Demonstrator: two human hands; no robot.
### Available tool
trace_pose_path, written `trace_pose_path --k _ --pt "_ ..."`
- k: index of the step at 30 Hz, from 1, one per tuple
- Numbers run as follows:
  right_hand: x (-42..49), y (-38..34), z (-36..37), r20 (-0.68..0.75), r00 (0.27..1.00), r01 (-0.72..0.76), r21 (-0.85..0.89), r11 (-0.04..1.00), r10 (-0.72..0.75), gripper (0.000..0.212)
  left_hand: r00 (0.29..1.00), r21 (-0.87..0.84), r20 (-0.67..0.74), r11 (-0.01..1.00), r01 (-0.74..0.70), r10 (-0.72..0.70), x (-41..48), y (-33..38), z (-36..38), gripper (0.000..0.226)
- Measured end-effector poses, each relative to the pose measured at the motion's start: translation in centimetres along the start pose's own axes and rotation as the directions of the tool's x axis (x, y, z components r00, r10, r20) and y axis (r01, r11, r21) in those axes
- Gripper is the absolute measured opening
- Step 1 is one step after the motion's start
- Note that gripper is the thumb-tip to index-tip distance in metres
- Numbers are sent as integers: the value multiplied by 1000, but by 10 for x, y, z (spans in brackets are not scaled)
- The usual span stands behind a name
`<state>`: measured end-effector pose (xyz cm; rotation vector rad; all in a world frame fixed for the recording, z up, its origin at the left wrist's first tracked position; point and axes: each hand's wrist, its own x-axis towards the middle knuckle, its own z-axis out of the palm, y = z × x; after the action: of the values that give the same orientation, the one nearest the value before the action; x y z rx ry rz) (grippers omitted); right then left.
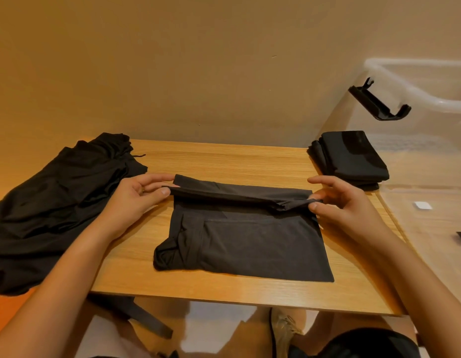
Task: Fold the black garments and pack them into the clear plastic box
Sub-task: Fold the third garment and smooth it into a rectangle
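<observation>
A black garment [250, 241] lies partly folded in the middle of the wooden table [224, 161]. My left hand [136, 200] pinches the left end of its folded far edge, and my right hand [345, 205] pinches the right end, lifting that edge slightly off the cloth below. A heap of unfolded black garments [59, 202] covers the table's left end. The clear plastic box [415, 156] stands at the right, with a stack of folded black garments [351, 156] inside it.
A black latch handle [379, 102] hangs on the box's near wall. A plain wall rises just behind the table. Below the front edge I see a leg of the table, the floor and my knees.
</observation>
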<state>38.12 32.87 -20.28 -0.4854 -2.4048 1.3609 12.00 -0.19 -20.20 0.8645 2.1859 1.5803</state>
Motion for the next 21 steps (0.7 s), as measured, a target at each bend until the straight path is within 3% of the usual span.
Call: trace_pose_path --k 2,5,11,14,17,21 --pt "-5 2 -2 52 999 -3 -57 998 6 49 999 59 38 998 3 -5 -4 0 -3 32" --pt "-9 4 -2 143 990 24 -178 984 2 51 983 333 182 942 -35 -27 -7 0 -7 32" --pt "-6 1 -3 196 981 50 -184 982 -13 47 952 267 303 963 -47 -37 -12 8 -14 43" --pt "1 -1 3 131 990 65 -149 987 -45 31 991 222 135 974 -42 12 -2 6 -6 36" --pt "13 -1 14 -24 998 49 -250 967 -57 23 997 353 -77 934 53 -27 16 -1 7 31" --pt "35 8 28 -47 998 11 -541 841 -43 36 992 458 -45 880 126 -119 36 1 22 48"
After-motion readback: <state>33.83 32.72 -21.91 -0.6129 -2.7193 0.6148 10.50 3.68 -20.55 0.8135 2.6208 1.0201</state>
